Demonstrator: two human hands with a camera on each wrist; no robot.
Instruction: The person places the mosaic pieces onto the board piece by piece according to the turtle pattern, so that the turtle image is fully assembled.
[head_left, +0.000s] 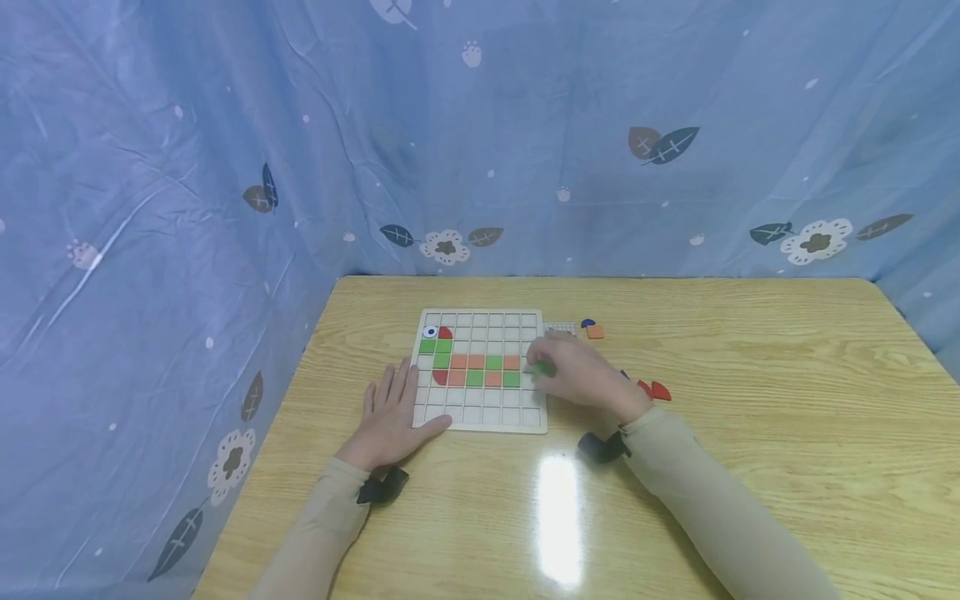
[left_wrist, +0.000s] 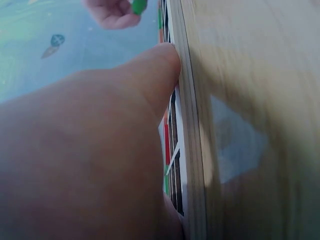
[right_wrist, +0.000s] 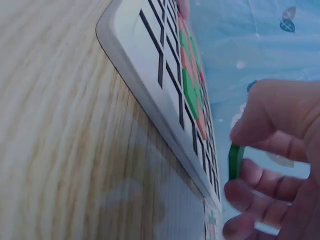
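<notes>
A white gridded puzzle board (head_left: 480,415) lies on the table, bearing a row pattern of green and orange square tiles. At the pattern's left end are a white tile with a dark eye (head_left: 431,332) and red quarter-round tiles (head_left: 446,332). My left hand (head_left: 390,421) rests at the board's left edge, fingers straight, thumb along the near corner. Over the board's right side, my right hand (head_left: 581,375) pinches a green tile (right_wrist: 235,161) between thumb and fingers. In the right wrist view that tile is held on edge, apart from the board.
Beyond the right hand lie a blue half-round piece (head_left: 588,322) and an orange square tile (head_left: 596,332). Red quarter-round pieces (head_left: 661,391) sit right of the wrist. A small gridded card (head_left: 561,327) lies against the board's right edge. A blue curtain (head_left: 562,150) hangs behind the table.
</notes>
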